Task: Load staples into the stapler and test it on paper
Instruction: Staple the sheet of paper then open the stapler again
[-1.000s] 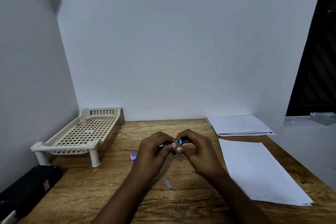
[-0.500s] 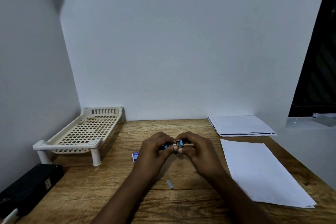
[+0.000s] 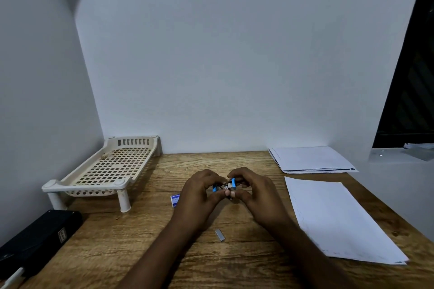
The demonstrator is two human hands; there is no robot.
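Note:
A small blue and black stapler point(image 3: 227, 186) is held just above the middle of the wooden table point(image 3: 145, 237). My left hand point(image 3: 199, 197) grips its left end and my right hand point(image 3: 254, 192) grips its right end, thumbs meeting beneath it. Fingers hide most of the stapler, so I cannot tell how far it is opened. A loose strip of staples point(image 3: 220, 235) lies on the table near my wrists. A small blue and white staple box point(image 3: 175, 199) lies left of my left hand. A white sheet of paper point(image 3: 335, 220) lies to the right.
A cream perforated plastic rack point(image 3: 103, 171) stands at the back left. A black case point(image 3: 35, 241) lies at the front left corner with a white pen tip beside it. A stack of papers point(image 3: 310, 159) rests at the back right. White walls enclose the table behind and left.
Both hands stay closed around the stapler in the same spot, with only small finger shifts. The staple strip and box have not moved.

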